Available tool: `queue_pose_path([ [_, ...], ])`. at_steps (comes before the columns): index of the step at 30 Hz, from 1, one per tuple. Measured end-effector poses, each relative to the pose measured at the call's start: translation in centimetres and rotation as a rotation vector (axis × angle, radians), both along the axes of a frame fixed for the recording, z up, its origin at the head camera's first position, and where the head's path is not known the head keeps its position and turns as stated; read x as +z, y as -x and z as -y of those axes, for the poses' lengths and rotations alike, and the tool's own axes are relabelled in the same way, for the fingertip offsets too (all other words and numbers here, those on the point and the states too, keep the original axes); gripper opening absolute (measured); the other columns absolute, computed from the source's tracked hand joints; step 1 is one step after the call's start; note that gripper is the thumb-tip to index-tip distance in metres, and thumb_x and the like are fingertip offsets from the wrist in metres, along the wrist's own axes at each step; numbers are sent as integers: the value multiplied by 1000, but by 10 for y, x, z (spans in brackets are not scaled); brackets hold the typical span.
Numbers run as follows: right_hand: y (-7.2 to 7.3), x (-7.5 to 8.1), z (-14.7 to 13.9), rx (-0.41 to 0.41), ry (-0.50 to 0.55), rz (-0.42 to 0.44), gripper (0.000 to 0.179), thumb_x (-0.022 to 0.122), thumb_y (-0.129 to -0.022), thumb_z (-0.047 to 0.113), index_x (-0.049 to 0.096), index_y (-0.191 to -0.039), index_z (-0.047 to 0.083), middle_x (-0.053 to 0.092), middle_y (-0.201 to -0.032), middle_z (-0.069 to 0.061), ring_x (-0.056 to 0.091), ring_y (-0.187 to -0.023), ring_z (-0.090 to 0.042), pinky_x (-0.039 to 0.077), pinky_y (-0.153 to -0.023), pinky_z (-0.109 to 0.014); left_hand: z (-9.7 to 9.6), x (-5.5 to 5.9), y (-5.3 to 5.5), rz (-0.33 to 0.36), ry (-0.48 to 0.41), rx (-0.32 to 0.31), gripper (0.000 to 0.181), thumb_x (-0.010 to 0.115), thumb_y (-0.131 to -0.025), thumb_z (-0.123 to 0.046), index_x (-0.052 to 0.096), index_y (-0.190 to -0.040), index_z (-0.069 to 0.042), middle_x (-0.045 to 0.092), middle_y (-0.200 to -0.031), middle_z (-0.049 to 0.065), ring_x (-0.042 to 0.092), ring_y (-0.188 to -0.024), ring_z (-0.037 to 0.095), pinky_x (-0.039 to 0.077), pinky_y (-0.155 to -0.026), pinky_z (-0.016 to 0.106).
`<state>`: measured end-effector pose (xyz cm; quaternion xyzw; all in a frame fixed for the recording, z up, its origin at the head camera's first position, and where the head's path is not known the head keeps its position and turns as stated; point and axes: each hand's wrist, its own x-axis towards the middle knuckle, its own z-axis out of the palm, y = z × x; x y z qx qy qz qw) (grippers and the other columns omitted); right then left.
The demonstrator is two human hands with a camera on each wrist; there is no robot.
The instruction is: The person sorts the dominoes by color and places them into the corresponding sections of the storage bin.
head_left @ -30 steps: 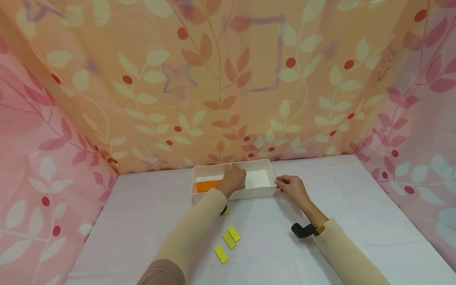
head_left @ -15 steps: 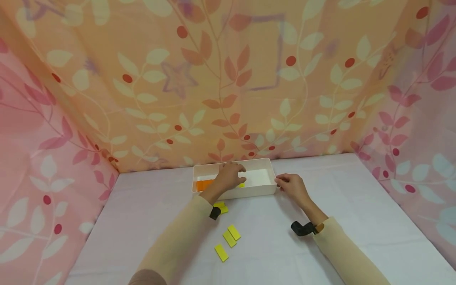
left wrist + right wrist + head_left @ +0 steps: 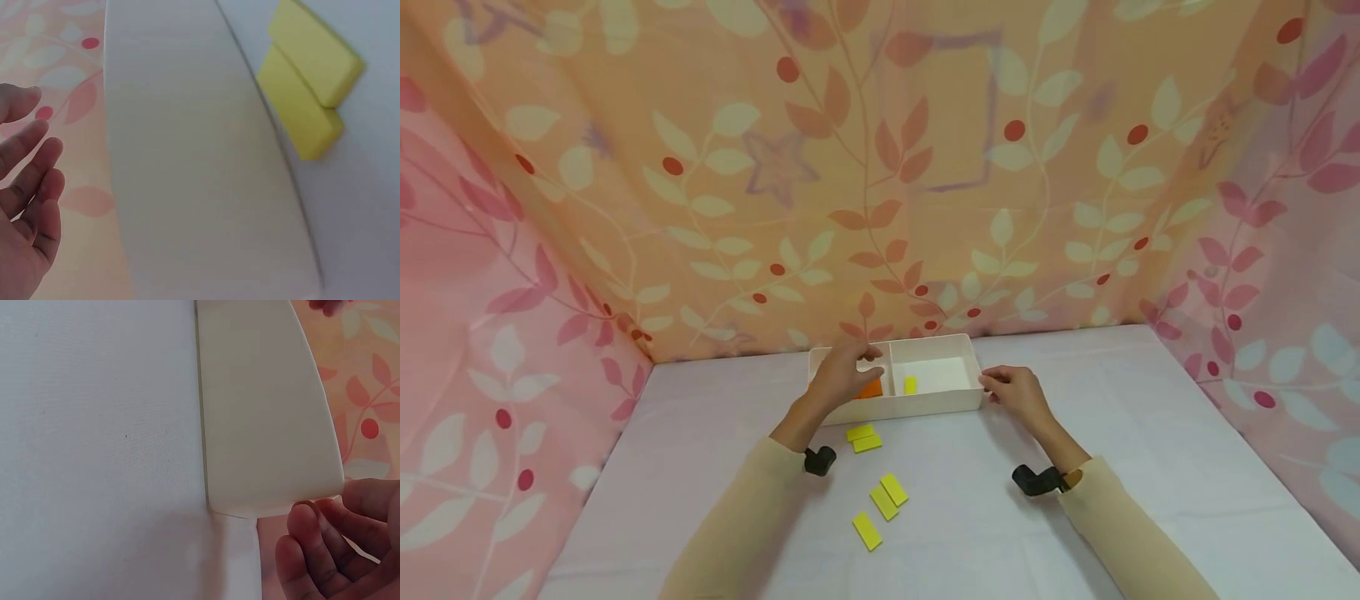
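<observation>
A white two-compartment box (image 3: 936, 404) stands at the back of the table. One yellow block (image 3: 910, 385) rests in its right compartment, and orange pieces (image 3: 870, 388) lie in the left one, partly hidden by my left hand (image 3: 837, 372). That hand hovers over the left compartment with fingers spread and nothing in them, as the left wrist view (image 3: 31, 206) also shows. My right hand (image 3: 1017, 392) pinches the box's right end between thumb and fingers; in the right wrist view the fingers (image 3: 306, 531) meet the corner of the rim.
In front of the box lies a pair of yellow blocks (image 3: 867, 443), touching. Nearer me are another pair (image 3: 883, 502) and a single yellow block (image 3: 867, 531). A leaf-patterned curtain (image 3: 865, 208) rises right behind the box.
My left hand has lifted and moved left from near the divider, its fingers opening. The yellow block in the right compartment has come into view. My right hand stays put.
</observation>
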<state>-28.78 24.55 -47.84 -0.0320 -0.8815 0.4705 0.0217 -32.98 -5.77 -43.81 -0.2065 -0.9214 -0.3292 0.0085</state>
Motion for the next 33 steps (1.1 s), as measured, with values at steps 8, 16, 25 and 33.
queue_pose_path([
  [8, 0, -1, 0, -8, 1, 33, 31, 62, -95, 18, 68, -114, -5, 71, -93, -19, 64, -69, -16, 51, -62, -23, 15, 1, -26, -123, -17, -44, 19, 72, -87, -15, 73, -105, -9, 68, -103, 5, 56, -104, 23, 49, -91, 39],
  [16, -1, 1, 1, -12, 9, 24, 31, 62, -95, 18, 67, -113, -7, 71, -91, -19, 64, -69, -18, 52, -61, -26, 24, -7, -44, -198, 4, -121, 22, 74, -86, -14, 70, -107, -11, 66, -98, 2, 59, -90, 17, 53, -78, 29],
  [25, 0, -3, 1, -20, 5, 23, 30, 62, -94, 17, 67, -113, -7, 71, -87, -18, 61, -64, -12, 54, -62, -28, 33, -32, -59, -131, 85, -146, 21, 72, -87, -16, 69, -107, -14, 64, -98, -6, 58, -82, 11, 51, -71, 19],
  [33, -1, -1, 2, -24, 19, 12, 29, 63, -94, 14, 67, -112, -8, 70, -81, -15, 60, -63, -11, 51, -59, -23, 37, -48, -64, -50, 323, -124, 23, 71, -88, -21, 70, -111, -17, 66, -106, -5, 57, -88, 10, 54, -82, 28],
])
